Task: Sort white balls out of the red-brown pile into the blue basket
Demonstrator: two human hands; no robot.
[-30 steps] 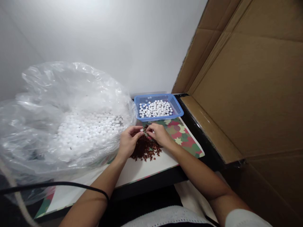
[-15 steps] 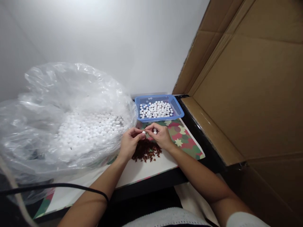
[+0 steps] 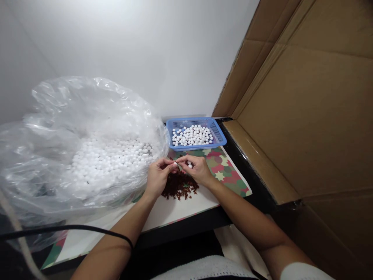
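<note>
My left hand [image 3: 158, 175] pinches a small white ball [image 3: 175, 164] between thumb and fingertips. Against that ball, my right hand [image 3: 198, 169] has its thumb and forefinger pressed together; whatever tiny piece may be in that pinch is too small to make out. Two more white balls [image 3: 190, 165] show in the curl of my right hand. Directly below both hands lies a pile of small reddish-brown branched pieces [image 3: 180, 187], partly covered by my fingers.
A large clear plastic bag [image 3: 87, 91] full of white balls stands at left. Behind my hands, a blue basket [image 3: 198, 148] holds many white balls. Patterned paper [image 3: 233, 179] covers the table. Cardboard [image 3: 320, 109] rises at right; a black cable [image 3: 87, 228] crosses my left forearm.
My right fingertips have shifted slightly left, closer over the ball in my left hand. The two balls in my right hand have moved a little down and left with it.
</note>
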